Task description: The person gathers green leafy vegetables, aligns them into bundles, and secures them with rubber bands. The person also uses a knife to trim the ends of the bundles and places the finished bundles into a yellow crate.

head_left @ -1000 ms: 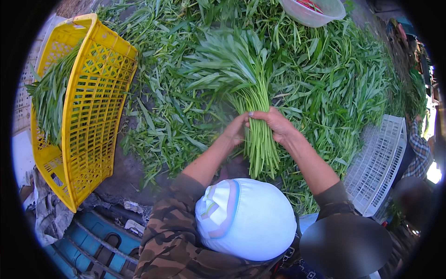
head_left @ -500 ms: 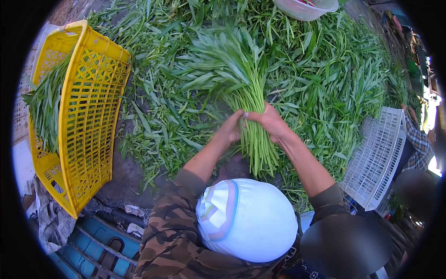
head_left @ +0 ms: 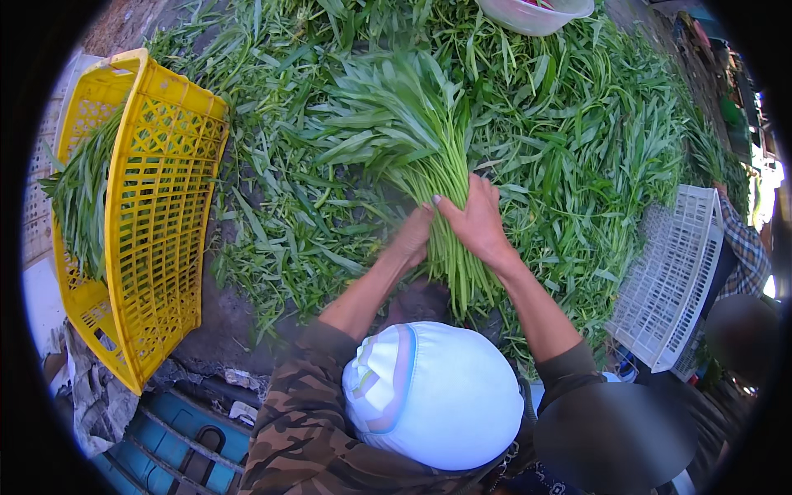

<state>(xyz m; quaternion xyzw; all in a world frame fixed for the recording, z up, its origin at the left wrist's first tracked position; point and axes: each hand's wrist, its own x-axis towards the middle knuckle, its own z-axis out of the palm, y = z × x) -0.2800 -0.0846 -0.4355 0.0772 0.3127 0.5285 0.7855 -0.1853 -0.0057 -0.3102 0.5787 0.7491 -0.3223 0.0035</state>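
A thick bunch of water spinach (head_left: pixel 404 124) lies across the middle of the view, its long leaves fanned away from me and its pale stems pointing toward me. My right hand (head_left: pixel 477 223) grips the stems from the right, thumb laid over the front and fingers bent at the side. On the left side my left hand (head_left: pixel 414 235), slightly blurred, is closed around the same stems; its fingers are mostly hidden behind the bunch. Loose water spinach (head_left: pixel 577 157) is spread thickly around and beneath both hands.
A yellow plastic crate (head_left: pixel 165 223) tilts on its side at left, holding more greens. At right leans a white crate (head_left: pixel 670 276) near a person's checked sleeve (head_left: pixel 745 252). A white basin (head_left: pixel 536 15) sits at the far edge; a white cap (head_left: pixel 441 396) covers the near middle.
My right hand has turned on the stems, so its bent fingers now show at the right side. My left hand has shifted a little and blurred. The bunch stays nearly in place.
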